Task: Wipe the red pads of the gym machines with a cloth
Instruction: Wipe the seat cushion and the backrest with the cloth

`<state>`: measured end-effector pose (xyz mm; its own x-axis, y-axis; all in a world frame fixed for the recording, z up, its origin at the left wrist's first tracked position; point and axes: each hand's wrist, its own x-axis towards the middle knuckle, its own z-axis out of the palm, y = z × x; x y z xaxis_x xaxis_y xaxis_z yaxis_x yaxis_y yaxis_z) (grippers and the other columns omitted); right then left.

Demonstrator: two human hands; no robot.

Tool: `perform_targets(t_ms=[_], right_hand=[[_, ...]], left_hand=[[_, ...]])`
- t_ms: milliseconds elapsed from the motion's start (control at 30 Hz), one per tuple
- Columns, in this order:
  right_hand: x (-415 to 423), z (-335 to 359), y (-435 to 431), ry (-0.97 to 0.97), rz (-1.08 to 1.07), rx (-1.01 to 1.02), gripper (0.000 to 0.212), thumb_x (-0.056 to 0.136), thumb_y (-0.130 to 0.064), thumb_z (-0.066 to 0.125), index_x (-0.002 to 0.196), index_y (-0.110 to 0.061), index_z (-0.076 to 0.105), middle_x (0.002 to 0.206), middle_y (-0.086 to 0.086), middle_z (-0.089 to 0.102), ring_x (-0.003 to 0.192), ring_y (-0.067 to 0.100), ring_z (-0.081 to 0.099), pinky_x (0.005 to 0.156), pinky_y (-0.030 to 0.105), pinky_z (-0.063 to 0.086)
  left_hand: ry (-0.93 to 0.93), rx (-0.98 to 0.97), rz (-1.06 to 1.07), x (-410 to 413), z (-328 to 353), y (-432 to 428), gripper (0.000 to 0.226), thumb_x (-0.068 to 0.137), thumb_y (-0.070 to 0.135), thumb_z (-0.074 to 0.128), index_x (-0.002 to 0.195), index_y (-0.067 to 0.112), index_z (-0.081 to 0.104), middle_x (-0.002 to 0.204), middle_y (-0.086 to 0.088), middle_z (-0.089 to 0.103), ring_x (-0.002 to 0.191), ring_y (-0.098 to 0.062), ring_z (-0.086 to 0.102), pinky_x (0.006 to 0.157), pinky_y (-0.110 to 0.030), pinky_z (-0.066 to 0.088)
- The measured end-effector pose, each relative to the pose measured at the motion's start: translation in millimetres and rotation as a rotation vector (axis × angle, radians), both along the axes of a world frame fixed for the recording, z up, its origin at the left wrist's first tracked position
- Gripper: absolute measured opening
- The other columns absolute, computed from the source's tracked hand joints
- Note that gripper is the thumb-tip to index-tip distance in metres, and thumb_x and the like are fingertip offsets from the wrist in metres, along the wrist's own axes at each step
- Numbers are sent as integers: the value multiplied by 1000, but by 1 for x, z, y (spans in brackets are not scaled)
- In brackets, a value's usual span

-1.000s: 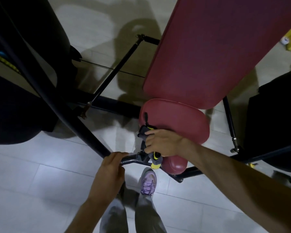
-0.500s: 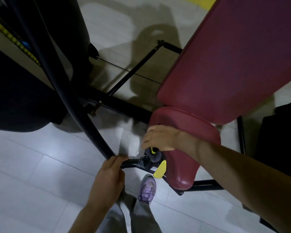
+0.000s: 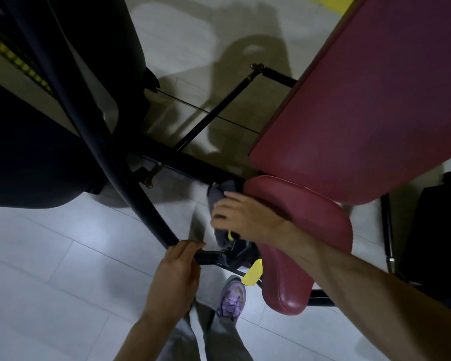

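Right hand (image 3: 241, 217) clutching dark grey cloth (image 3: 217, 196) against red vinyl seat pad (image 3: 313, 230), left hand (image 3: 176, 274) gripping black metal bar (image 3: 130, 178), pale tiled floor (image 3: 50, 256)

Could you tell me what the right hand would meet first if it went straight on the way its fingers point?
Apart from the grey cloth it holds, the right hand points left off the red seat pad; the dark curved frame tube looks first, though depth is unclear.

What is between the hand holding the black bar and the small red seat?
In the head view, the metal joint of the black bar and a yellow tab sit between the left hand and the red seat pad.
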<state>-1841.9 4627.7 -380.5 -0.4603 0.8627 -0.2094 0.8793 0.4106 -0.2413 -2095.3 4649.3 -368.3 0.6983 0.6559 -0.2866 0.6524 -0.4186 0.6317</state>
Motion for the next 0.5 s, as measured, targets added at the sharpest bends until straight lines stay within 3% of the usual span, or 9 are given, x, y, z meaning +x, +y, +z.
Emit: perform_targets(t_ms=[67,133,200,267,333,400,500], right_hand=[[-1,8,-2,80,-54,74,41,85,-2,39,116,-16,61,119,8,64,117,29,60,114,50,39],[7,22,7,148,-244,235,37,86,-1,50,116,-14,65,121,9,66,120,29,60,119,50,35],[21,40,19,139,-373,370,31,88,-3,56,114,-13,67,122,9,66,124,29,58,122,48,30],[34,50,28,71,-358,406,33,91,-1,49,114,-15,67,120,7,66,124,29,58,123,45,28],[41,44,25,30,-281,313,36,88,-5,49,118,-17,66,115,3,67,114,26,61,115,40,37],[43,29,11,34,-213,120,43,76,-13,67,119,-18,64,105,-1,67,97,23,61,92,36,46],[40,12,-4,-15,-113,-93,54,59,-24,71,113,-23,62,109,-6,59,95,18,50,82,37,43]], left_hand=[[7,5,-6,4,1,7,40,88,-1,69,121,22,65,122,4,65,108,-18,64,95,-29,54],[9,8,-3,7,2,15,37,88,-3,68,116,21,67,120,4,65,108,-18,65,96,-34,57],[14,16,-7,10,4,19,36,88,-3,68,114,22,69,119,6,66,107,-17,65,96,-36,57],[14,20,-12,12,6,23,36,88,-3,69,115,22,69,120,5,66,107,-16,66,97,-36,57],[11,27,-16,14,7,26,36,88,-2,69,115,22,69,121,5,66,107,-16,67,98,-35,57],[-2,23,-9,16,8,27,36,88,-4,68,115,21,69,119,6,66,104,-17,66,95,-34,58],[-11,13,9,19,7,26,36,88,-5,66,115,19,69,116,5,66,101,-17,67,92,-34,59]])
